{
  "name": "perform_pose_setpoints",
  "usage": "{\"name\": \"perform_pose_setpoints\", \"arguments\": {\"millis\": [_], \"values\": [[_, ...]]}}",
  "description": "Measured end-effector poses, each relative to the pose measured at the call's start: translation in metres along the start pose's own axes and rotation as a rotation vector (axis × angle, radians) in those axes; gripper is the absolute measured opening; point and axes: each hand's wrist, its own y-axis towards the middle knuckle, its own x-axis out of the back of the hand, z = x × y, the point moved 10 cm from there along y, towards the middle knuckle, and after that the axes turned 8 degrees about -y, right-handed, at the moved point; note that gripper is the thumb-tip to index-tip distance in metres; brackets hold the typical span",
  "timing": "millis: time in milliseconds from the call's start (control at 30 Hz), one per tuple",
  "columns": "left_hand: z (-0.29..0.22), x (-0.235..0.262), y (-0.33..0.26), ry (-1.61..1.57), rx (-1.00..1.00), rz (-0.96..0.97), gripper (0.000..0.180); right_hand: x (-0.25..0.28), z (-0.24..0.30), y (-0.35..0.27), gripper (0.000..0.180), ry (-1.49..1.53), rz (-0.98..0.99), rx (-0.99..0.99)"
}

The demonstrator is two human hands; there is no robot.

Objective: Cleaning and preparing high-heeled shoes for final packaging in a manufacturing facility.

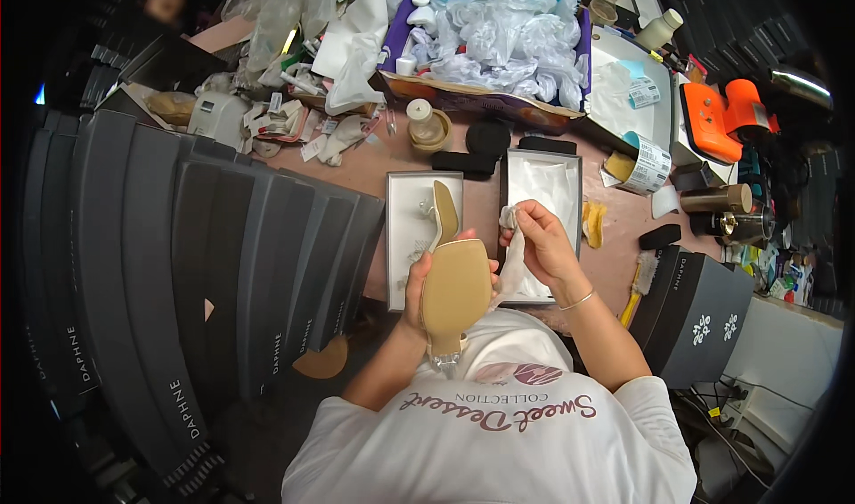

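My left hand (413,301) is closed round a pair of high-heeled sandals. The nearer sandal (457,290) shows its flat tan sole, with a clear heel toward my chest. Behind it, the second sandal (446,215) stands on edge with part of its tan sole visible. My right hand (545,247) pinches a crumpled white cloth (508,217) just right of the sandals, and its loose end hangs down. Beneath my hands lie an open white-lined shoebox part (403,203) and, to its right, another grey-edged one (577,203) with white paper (543,183) inside.
Stacked dark shoeboxes (240,264) wall off the left side; more boxes (690,317) stand at right. Beyond the open boxes are a jar (427,128), black pads (463,164) and a carton (481,96) of crumpled plastic. A brush (643,277), yellow sponge (594,223), label roll (647,166) and orange tape dispenser (712,123) lie right.
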Motion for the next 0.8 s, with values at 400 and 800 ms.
{"name": "perform_pose_setpoints", "arguments": {"millis": [400, 800], "values": [[-0.027, 0.039, 0.019, 0.051, -0.091, -0.162, 0.067, -0.018, 0.032, 0.066, 0.018, -0.586, -0.074, 0.141], [-0.119, 0.003, 0.067, 0.05, -0.254, 0.012, 0.067, -0.148, 0.07, 0.165, 0.02, -1.77, 0.038, 1.202]]}}
